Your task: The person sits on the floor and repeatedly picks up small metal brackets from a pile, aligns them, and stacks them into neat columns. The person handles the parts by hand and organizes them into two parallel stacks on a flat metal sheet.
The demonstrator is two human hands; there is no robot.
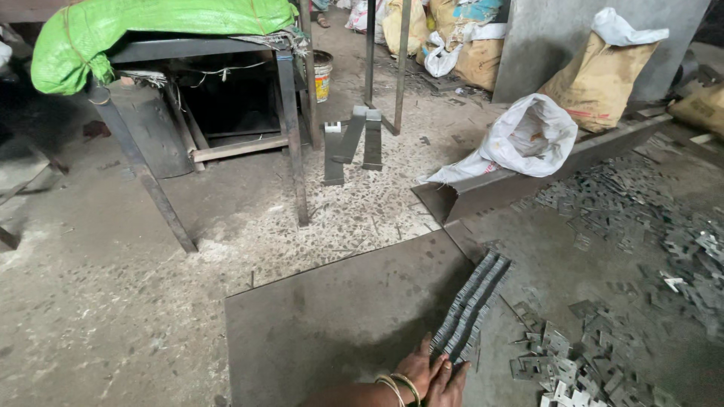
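- The stack of small metal plates point(473, 307) lies on edge in two long grey rows, packed face to face, along the right edge of the flat steel sheet point(332, 316), running from near the bottom of the view up and to the right.
- One hand point(434, 373) comes in from the bottom edge, with gold bangles point(398, 386) on its wrist. Its fingers point(451, 371) are stretched out flat and press against the near end of the stack. They are open and not wrapped around anything.
- From this view I cannot tell whether it is the left or the right hand, and only this one hand shows.
- Just to the right of the stack, loose metal plates point(562, 369) lie scattered on the floor, and more of them point(641, 203) spread farther up and right.
- Beyond the far end of the stack, a long angled steel piece point(528, 177) lies across the floor, with a white sack point(528, 136) slumped on it.
- Behind that sack, a brown paper sack point(596, 79) leans against a grey wall panel point(543, 38).
- Well up and left of the stack stands a metal table frame point(290, 120), with a green sack point(143, 30) on top.
- Between the table frame and the white sack, short steel bars point(354, 143) stand leaning together on the speckled floor point(113, 301).
- A small bucket point(323, 74) sits behind the table leg.
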